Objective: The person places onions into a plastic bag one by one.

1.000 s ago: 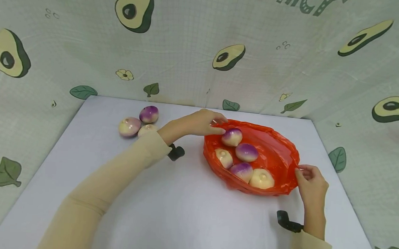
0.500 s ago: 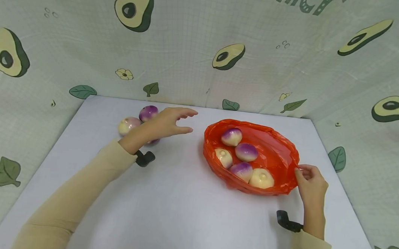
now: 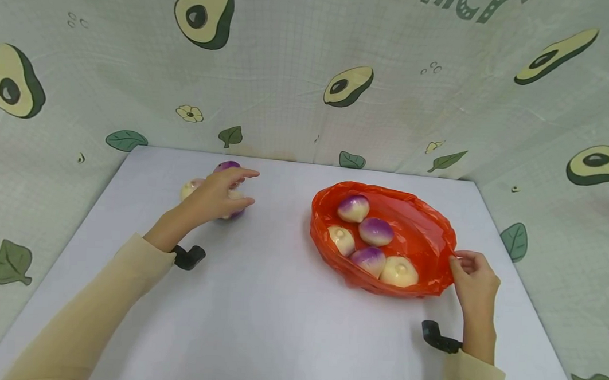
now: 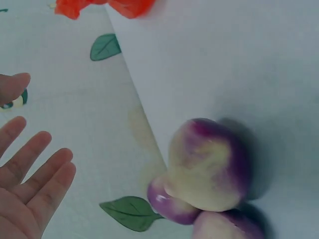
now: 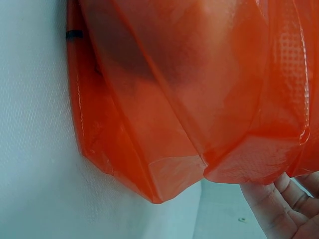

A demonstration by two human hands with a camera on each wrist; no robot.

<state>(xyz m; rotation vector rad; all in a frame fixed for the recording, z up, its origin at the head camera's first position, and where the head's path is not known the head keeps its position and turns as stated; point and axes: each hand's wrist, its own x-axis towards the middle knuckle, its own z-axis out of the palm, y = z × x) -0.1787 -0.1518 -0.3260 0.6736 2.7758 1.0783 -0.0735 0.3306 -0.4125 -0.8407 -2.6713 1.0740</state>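
In the head view my left hand point(image 3: 207, 201) hovers over several purple-and-white turnips on the left of the table, partly covering them. Its fingers and thumb are spread, holding nothing. The left wrist view shows three of these bunched together: a large turnip point(image 4: 207, 167), a smaller turnip point(image 4: 172, 203) behind it and a pale turnip point(image 4: 222, 228) at the lower edge. On the right, my right hand point(image 3: 477, 282) pinches the rim of a red plastic bag point(image 3: 418, 233) between thumb and fingers. Inside that bag, whose mouth is wide, lie several turnips point(image 3: 377, 232).
A white table point(image 3: 276, 326) carries everything. Behind and beside it hangs a pale cloth point(image 3: 280, 68) printed with avocados and leaves. Each wrist wears a black camera mount, such as the left mount point(image 3: 189, 257).
My left hand has drawn away from the bag's left rim, moving leftward to the loose turnips. The right hand keeps its hold on the bag, which has stayed in place.
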